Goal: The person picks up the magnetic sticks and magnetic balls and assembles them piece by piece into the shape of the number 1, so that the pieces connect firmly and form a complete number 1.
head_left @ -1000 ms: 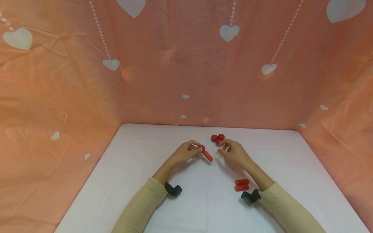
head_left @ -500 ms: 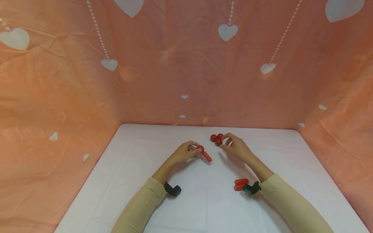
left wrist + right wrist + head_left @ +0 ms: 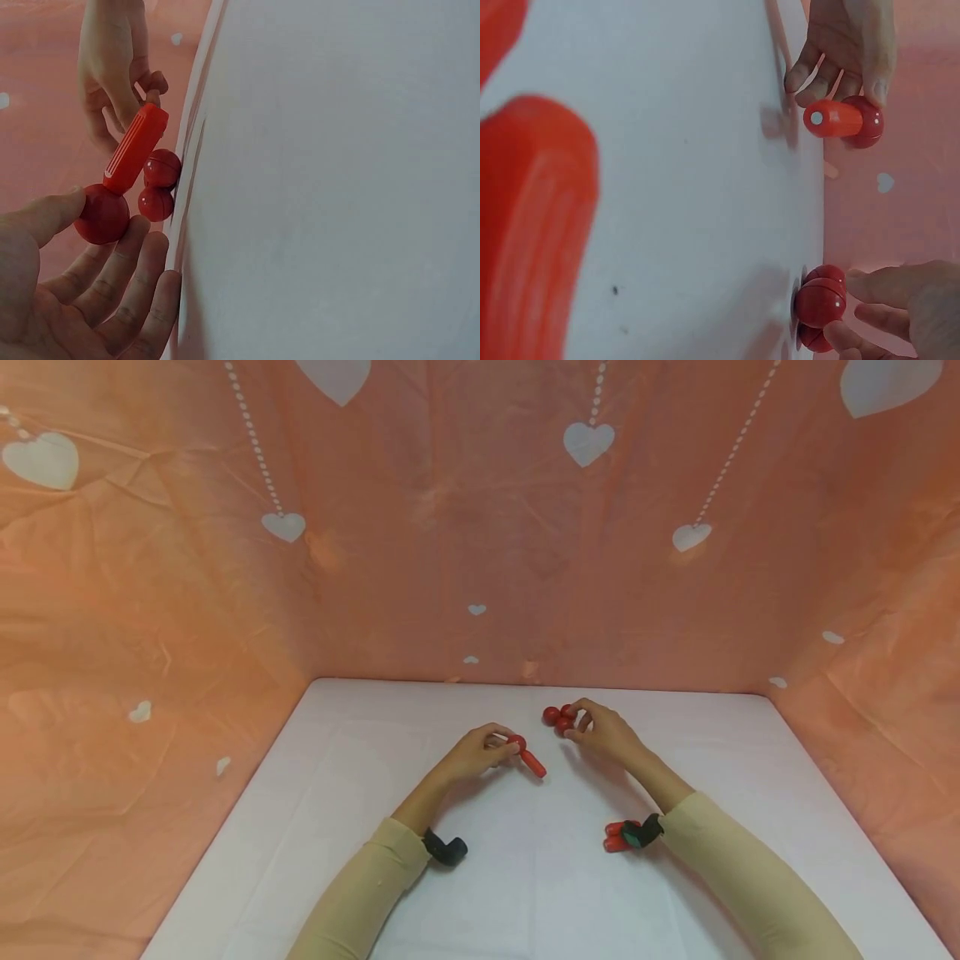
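My left hand [image 3: 472,752] pinches a red ball [image 3: 102,215] between thumb and fingers, off the table. A bright red ribbed rod [image 3: 136,148] sticks out from that ball; its tip, with a pale round spot, faces the right wrist camera. Several red balls [image 3: 551,716] sit clustered at the back of the table. At their right side is my right hand [image 3: 606,735], thumb and forefinger bent around one ball [image 3: 821,302] of this cluster. The left wrist view has two of the balls [image 3: 162,168] showing below the right hand, partly behind the rod.
Two more red rods [image 3: 617,837] lie side by side on the white table [image 3: 525,877], partly covered by the right wrist camera [image 3: 642,832]. A black camera [image 3: 446,849] sits on the left wrist too. Orange cloth [image 3: 480,527] with white hearts surrounds the table's back and sides.
My right hand has moved up to the ball cluster and its fingers have come around a ball. The right wrist camera now overlaps the two lying rods. The left hand has stayed nearly still.
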`<action>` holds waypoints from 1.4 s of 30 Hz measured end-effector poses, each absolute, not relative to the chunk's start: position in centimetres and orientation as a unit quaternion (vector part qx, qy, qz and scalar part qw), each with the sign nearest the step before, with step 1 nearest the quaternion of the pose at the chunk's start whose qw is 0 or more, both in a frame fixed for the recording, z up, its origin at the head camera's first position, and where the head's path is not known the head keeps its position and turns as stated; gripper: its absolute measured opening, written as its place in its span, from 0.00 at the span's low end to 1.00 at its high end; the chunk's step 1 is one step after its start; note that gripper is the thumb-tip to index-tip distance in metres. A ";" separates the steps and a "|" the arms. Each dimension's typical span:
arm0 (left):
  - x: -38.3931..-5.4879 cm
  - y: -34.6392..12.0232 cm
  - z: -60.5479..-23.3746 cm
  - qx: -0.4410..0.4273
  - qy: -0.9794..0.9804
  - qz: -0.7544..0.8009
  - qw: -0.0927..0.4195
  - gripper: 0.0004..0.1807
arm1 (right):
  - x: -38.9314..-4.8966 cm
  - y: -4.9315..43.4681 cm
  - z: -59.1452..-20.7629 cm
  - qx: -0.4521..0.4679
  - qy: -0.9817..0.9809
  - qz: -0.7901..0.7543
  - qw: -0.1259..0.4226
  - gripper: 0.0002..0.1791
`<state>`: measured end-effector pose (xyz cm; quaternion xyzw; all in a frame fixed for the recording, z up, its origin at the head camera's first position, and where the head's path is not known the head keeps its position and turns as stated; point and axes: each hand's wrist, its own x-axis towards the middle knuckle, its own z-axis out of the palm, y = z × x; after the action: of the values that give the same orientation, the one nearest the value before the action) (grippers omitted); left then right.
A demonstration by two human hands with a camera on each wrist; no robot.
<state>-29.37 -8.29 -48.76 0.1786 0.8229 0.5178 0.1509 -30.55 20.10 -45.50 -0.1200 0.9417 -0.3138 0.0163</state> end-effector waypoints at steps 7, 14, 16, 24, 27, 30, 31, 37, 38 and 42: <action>-29.3 -8.2 -48.6 0.176 0.831 0.506 0.150 0.24 | -30.8 19.9 -45.5 -0.110 0.943 -0.312 0.026 0.20; -29.2 -8.2 -48.6 0.180 0.829 0.509 0.149 0.24 | -31.1 19.8 -45.6 -0.103 0.947 -0.304 0.031 0.21; -29.2 -8.2 -48.6 0.181 0.828 0.510 0.147 0.23 | -31.2 19.8 -45.6 -0.104 0.947 -0.303 0.031 0.20; -29.2 -8.3 -48.5 0.173 0.829 0.510 0.151 0.24 | -31.4 19.6 -45.8 -0.110 0.949 -0.293 0.031 0.19; -29.2 -8.3 -48.4 0.173 0.830 0.508 0.150 0.24 | -31.3 19.6 -45.9 -0.106 0.950 -0.292 0.035 0.19; -29.1 -8.4 -48.4 0.177 0.830 0.508 0.149 0.24 | -31.3 19.5 -45.8 -0.103 0.950 -0.292 0.042 0.19; -29.1 -8.4 -48.3 0.178 0.829 0.509 0.148 0.24 | -31.3 19.5 -45.8 -0.101 0.950 -0.293 0.045 0.19; -29.2 -8.4 -48.4 0.175 0.830 0.508 0.149 0.24 | -31.0 19.4 -45.9 -0.094 0.953 -0.284 0.051 0.20; -29.2 -8.4 -48.5 0.174 0.830 0.508 0.149 0.24 | -31.0 19.4 -45.9 -0.094 0.953 -0.284 0.051 0.19; -29.2 -8.4 -48.5 0.175 0.830 0.509 0.145 0.23 | -30.8 19.5 -46.1 -0.090 0.952 -0.289 0.054 0.18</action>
<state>-29.23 -8.39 -48.55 0.1749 0.8302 0.5090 0.1453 -30.78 19.54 -46.15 -0.0897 0.9516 -0.2888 0.0544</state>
